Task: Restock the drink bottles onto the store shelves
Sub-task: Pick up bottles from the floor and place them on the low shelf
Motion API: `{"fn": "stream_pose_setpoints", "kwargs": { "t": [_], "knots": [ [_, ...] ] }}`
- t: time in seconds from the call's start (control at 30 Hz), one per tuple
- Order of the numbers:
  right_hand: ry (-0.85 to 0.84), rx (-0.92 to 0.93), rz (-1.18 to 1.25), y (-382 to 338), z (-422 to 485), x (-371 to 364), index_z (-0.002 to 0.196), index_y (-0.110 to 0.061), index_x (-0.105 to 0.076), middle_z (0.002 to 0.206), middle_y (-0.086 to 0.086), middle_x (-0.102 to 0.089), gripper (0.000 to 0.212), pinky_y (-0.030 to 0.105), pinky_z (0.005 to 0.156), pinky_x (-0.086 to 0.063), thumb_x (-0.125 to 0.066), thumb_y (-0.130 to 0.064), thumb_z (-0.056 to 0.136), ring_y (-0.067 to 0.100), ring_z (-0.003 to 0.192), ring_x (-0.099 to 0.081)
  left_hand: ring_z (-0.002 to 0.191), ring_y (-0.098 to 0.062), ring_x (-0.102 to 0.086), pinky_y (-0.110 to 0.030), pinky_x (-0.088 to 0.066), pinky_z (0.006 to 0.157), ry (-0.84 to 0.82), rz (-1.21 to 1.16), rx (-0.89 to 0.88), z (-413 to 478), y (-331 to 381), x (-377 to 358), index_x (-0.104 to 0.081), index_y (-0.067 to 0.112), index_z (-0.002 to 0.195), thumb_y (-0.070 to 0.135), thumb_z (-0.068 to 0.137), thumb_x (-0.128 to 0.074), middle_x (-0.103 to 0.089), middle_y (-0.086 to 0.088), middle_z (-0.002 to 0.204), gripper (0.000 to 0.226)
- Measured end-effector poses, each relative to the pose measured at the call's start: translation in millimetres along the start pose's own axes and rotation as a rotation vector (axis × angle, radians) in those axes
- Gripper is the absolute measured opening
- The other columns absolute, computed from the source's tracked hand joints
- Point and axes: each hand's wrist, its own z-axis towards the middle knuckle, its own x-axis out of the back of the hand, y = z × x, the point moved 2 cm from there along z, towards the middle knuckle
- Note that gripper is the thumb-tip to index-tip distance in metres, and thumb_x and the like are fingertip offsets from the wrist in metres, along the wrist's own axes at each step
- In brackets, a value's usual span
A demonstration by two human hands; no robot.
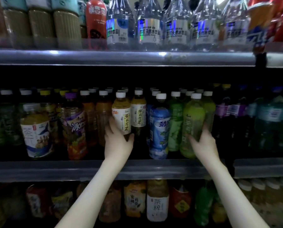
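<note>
So both hands are up on the middle shelf (55, 170), each with a bottle. The left hand (117, 143), center of the frame, grips the low part of a yellow tea bottle (121, 116) with a white label and white cap. Its fingers (110, 124) curl up the bottle's left side and the thumb (130, 137) hooks round the right, so the bottle sits in the crook between them, most of it sticking up above the hand. It stands about upright, touching a matching tea bottle (138, 112) just to its right.

The right hand (204, 145), right of center, holds a green bottle (192, 119) the same way, low down. The thumb (193, 139) lies across the front and the fingers (207, 129) wrap round the right side, a bit blurry, so I can't tell how tightly they're pressed. That bottle leans slightly left at the front edge of the shelf, just beside a blue bottle (159, 129), with more green ones behind it.

Can't tell if either bottle's base is on the shelf; the hands and the front rail hide that.

Across the top of the frame, the top shelf (104, 56) carries clear water bottles (148, 30). Along the bottom there's another row of tea bottles (157, 204), dim.
</note>
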Motion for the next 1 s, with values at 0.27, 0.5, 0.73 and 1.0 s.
{"fn": "stream_pose_setpoints", "kwargs": {
  "t": [0.27,0.5,0.73,1.0],
  "knots": [
    [-0.076,-0.005,0.07,5.2,6.1,6.7,0.153,-0.019,-0.007,0.151,0.011,-0.036,0.078,0.041,0.103,-0.041,-0.058,-0.023,0.095,0.031,0.135,-0.04,0.145,-0.034,0.0,-0.053,-0.014,0.117,0.027,0.124,-0.204,-39.1,33.3,-22.8,0.005,0.027,0.152,0.04,0.09,-0.058,0.008,-0.015,0.158,0.089],
    [0.009,0.103,-0.022,13.3,-47.2,-2.2,0.153,-0.02,-0.004,0.156,0.008,-0.021,0.075,0.037,0.108,-0.032,-0.051,-0.032,0.097,0.025,0.142,-0.025,0.143,-0.03,-0.013,-0.052,-0.022,0.115,-0.043,0.089,-0.206,-80.5,17.9,-23.9,-0.02,0.02,0.152,0.03,0.093,-0.056,-0.012,-0.013,0.157,0.069],
    [-0.078,0.255,-0.06,19.2,-147.2,-43.8,0.148,-0.011,-0.029,0.148,0.005,-0.037,0.056,0.025,0.112,-0.024,-0.051,-0.025,0.098,0.018,0.139,-0.03,0.14,-0.028,-0.026,-0.047,-0.023,0.116,-0.088,0.128,-0.341,-134.6,-30.0,-12.7,-0.04,0.011,0.144,0.018,0.091,-0.062,-0.03,-0.014,0.153,0.058],
    [-0.361,0.114,-0.025,13.1,-240.7,-123.8,0.151,-0.022,-0.018,0.152,-0.003,-0.028,0.059,0.018,0.105,-0.025,-0.047,-0.024,0.099,0.012,0.141,-0.025,0.146,-0.023,-0.014,-0.045,-0.023,0.117,-0.309,0.224,-0.181,-190.1,-122.0,45.5,-0.027,0.019,0.15,0.027,0.096,-0.053,-0.015,-0.009,0.158,0.06]
  ]
}}
